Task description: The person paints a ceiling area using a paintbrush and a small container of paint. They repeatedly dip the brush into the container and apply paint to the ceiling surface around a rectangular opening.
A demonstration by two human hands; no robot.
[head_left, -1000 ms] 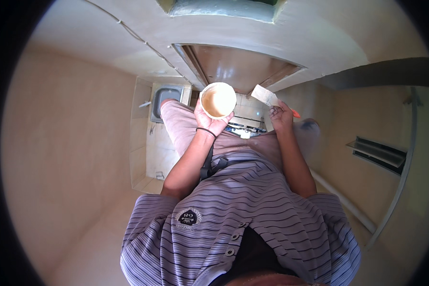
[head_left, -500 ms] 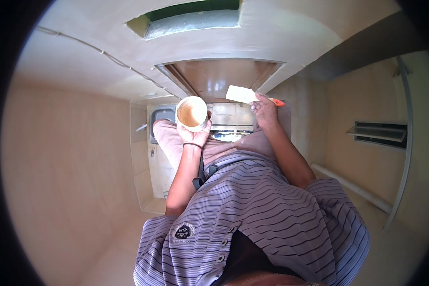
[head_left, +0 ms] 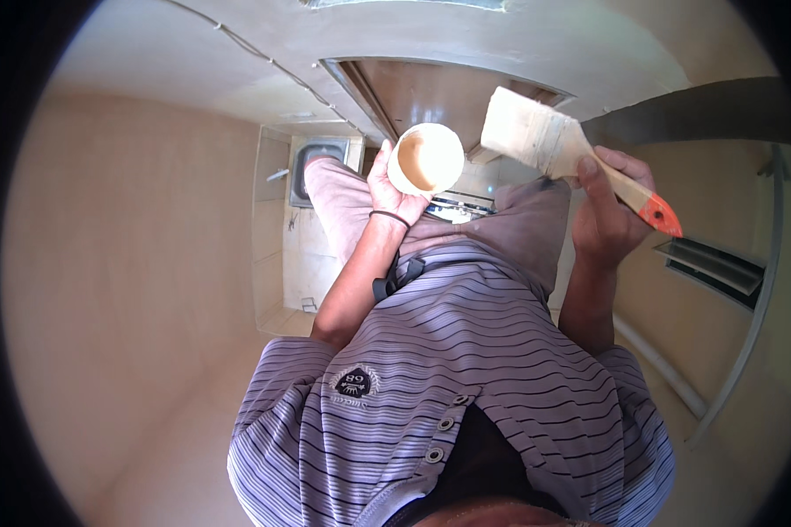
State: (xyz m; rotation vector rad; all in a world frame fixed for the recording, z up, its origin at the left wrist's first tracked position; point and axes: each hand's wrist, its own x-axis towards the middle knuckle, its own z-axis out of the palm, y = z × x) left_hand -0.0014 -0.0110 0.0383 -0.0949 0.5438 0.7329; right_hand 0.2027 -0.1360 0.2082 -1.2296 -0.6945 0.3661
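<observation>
Wide paintbrush (head_left: 523,127) is hanging in mid-air right of centre, its pale bristles pointing far and left, its orange-tipped handle (head_left: 660,216) slanting near and right. Whether the bristles are wet is not readable. The pot (head_left: 446,145) is sitting just left of the brush, apart from it, mouth turned up; inside is showing tan on one side and glaring on the other, fill level uncertain. On handling, in my judgement: brush control is depending on a grip close behind the bristles, fingers relaxed enough for the wrist to swivel; the pot is calling for a level mouth, and bristles staying over it would be catching drips. Right hand (head_left: 611,211) is grasping the handle, thumb pressing along it near the bristle end, fingers bending round; its forearm is standing steeply, and the hand is looking large, so probably lifted toward the head. Left hand (head_left: 394,189) is cradling the pot from the left and near side, its forearm reaching far and slightly right, dark wristband (head_left: 391,216) circling the wrist. Farther out, trousered legs (head_left: 523,224) are spreading below both; a grey sink (head_left: 301,193) is lying far left, a brown door (head_left: 431,92) standing at the far side.
</observation>
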